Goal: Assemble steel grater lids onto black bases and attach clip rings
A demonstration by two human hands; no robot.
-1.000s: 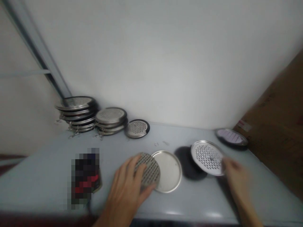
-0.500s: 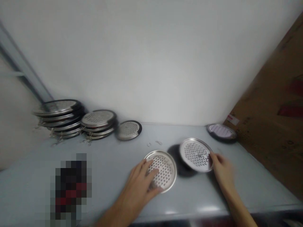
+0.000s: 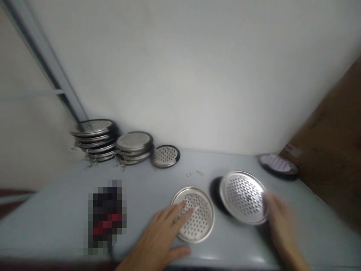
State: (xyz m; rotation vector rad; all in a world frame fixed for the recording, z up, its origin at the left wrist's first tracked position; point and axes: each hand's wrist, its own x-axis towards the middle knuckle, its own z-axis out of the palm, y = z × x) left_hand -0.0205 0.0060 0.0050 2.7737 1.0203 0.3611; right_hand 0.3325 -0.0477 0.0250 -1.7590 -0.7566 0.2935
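A round metal grater plate with a raised rim and rows of holes lies flat on the table. My left hand rests over its left side, fingers spread, not gripping it. To the right, my right hand pinches the right edge of a second round grater plate, which is raised and tilted; this hand is blurred. Beneath that plate shows a dark round shape; I cannot tell whether it is a base or a shadow. A small metal ring and a small clip lie behind the plates.
Two stacks of black-rimmed round graters stand at the back left, with a single grater beside them. A black-rimmed disc with a pale face lies back right, near a cardboard box. A pixelated object sits front left.
The view has shifted, so the scene sits further right. My right hand's plate has tilted and catches more light. The left hand's thumb has come off its plate's near rim.
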